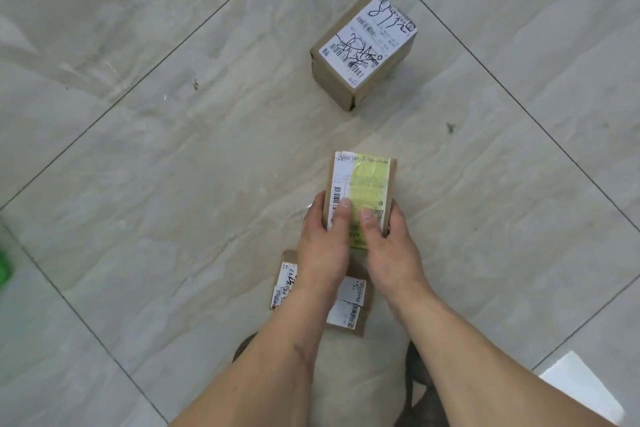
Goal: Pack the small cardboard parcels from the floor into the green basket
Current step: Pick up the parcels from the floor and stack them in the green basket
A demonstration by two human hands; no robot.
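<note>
Fingers: both thumbs lie flat on top of a small parcel (360, 198) in the lower middle of the frame, while the remaining fingers (319, 204) curl round its left and right edges, so each hand has a firm hold of it.
Left hand (323, 246): grips the left side of the held parcel, thumb resting on the barcode strip of its white label.
Right hand (388, 246): grips the right side of the same parcel, thumb resting on the yellow-green tape.
Held parcel: brown cardboard, long and narrow, its far end pointing toward the top of the frame; whether it touches the floor cannot be told.
Second parcel (363, 48): a larger brown box with a white label and black handwriting, standing on the floor in the upper right of centre, well apart from the hands.
Third parcel (349, 308): lies on the floor under the wrists, low in the frame, partly hidden by the forearms.
Green basket (4, 267): only a blurred green edge shows at the far left, lower half.
Floor (173, 149): pale grey tiles with dark joints running diagonally.
</note>
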